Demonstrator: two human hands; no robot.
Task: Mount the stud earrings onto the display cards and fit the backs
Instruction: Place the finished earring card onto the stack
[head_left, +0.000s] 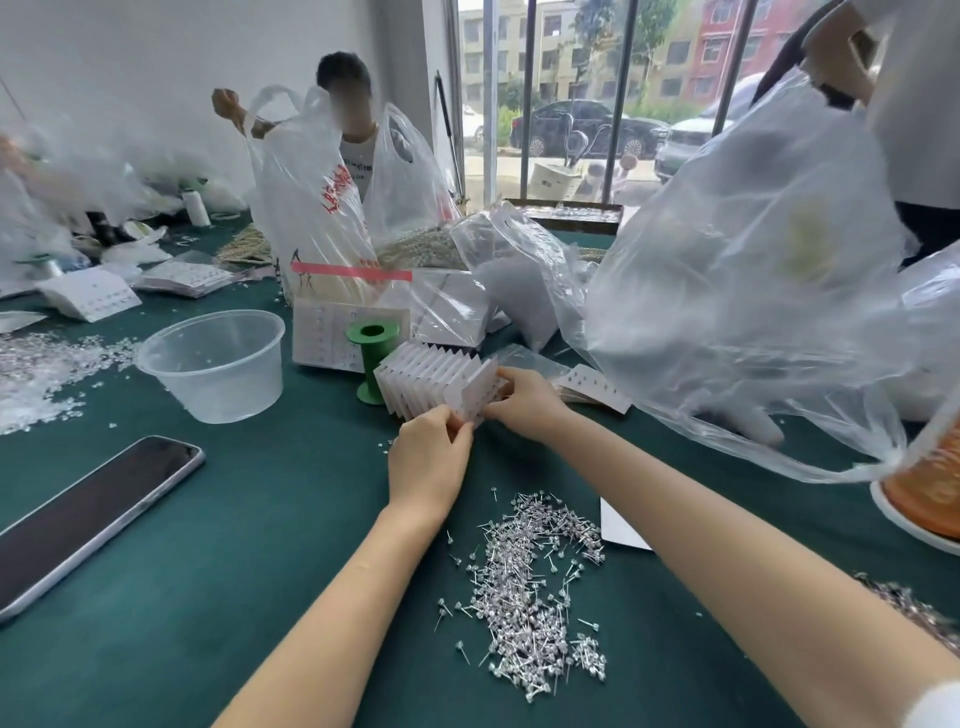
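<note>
- A dark green cloth covers the table (249, 545), which fills the lower and middle frame; a white wall stands at upper left, and a barred window (571, 93) at upper centre looks onto parked cars and apartment blocks.
- A dark phone (88, 525) lies face up at lower left.
- A clear plastic tub (215, 364) sits left of centre (a few tiny specks cling inside it; what they are is too small to tell), with small clear bits (41, 374) scattered on the cloth at the left edge.
- Large clear plastic bags (737, 291) crowd the right and centre background; their contents are blurred.
- A green spool (373, 358) stands upright just behind a fanned row of white display cards (434, 376) at centre frame.
- A heap of silver stud earrings (535, 587) lies loose on the cloth at lower centre, between the two forearms.
- The left hand (428, 460) pinches the near lower edge of the front card, fingers curled round it.
- The right hand (524, 402) grips the same card's right side, fingertips closed on it.
- Both hands are touching the card stack, well apart from the earring heap.
</note>
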